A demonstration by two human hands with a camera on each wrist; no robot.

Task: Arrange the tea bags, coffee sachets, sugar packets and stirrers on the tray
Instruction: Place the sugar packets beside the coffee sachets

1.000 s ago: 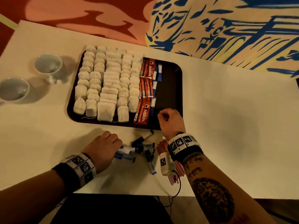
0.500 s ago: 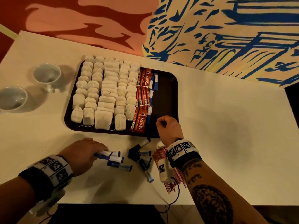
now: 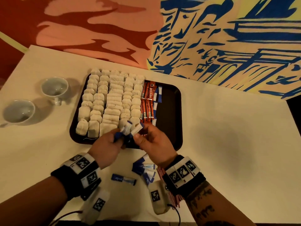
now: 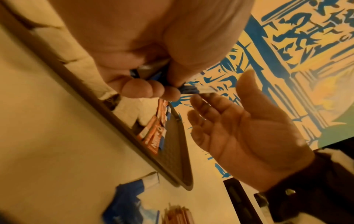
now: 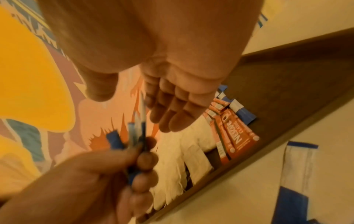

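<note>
A dark tray (image 3: 172, 111) holds rows of white tea bags (image 3: 112, 101), orange coffee sachets (image 3: 147, 103) and a column of blue-white sugar packets (image 3: 157, 97). Over its near edge my left hand (image 3: 118, 137) grips a small bunch of sugar packets (image 3: 127, 129). My right hand (image 3: 141, 136) meets it with fingers nearly straight, touching one packet's end (image 4: 203, 91), thumb apart. More sugar packets (image 3: 143, 167) lie loose on the table below the hands. Red-white stirrers (image 3: 173, 199) lie partly hidden under my right wrist.
Two empty white cups (image 3: 54, 87) (image 3: 18, 110) stand left of the tray. The tray's right strip is bare. A patterned wall rises just behind the white table (image 3: 228, 136), whose right half carries nothing.
My left hand lifted a bunch of sugar packets off the table and rose to the tray's near edge. My right hand uncurled and moved left to meet the bunch.
</note>
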